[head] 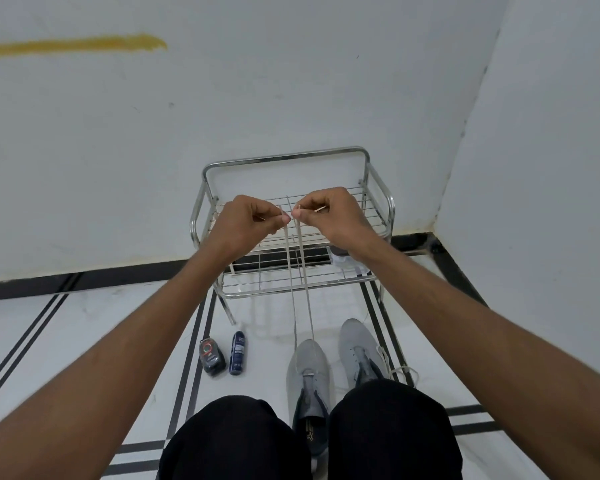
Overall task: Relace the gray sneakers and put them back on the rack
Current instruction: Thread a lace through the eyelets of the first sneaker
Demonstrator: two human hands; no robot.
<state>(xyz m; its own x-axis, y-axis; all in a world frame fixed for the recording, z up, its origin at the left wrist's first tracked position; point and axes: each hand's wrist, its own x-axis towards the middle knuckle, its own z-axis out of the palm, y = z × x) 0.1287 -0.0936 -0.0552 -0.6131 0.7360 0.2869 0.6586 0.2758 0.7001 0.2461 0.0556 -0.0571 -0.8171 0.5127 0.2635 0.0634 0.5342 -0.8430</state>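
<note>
While both hands point(291, 216) pinch the lace point(300, 271) ends taut, only the left sneaker's point(307, 365) lowest eyelets look threaded

The two-tier wire metal rack point(291, 216) is standing at twelve o'clock against the wall, and the flat pale lace point(300, 258) is running up in front of it from the nearer gray mesh sneaker point(308, 367). The second gray mesh sneaker point(359, 348) is lying just beside that one at three o'clock. The two small dark bottles point(222, 355) are lying at nine o'clock of the sneakers.
</note>
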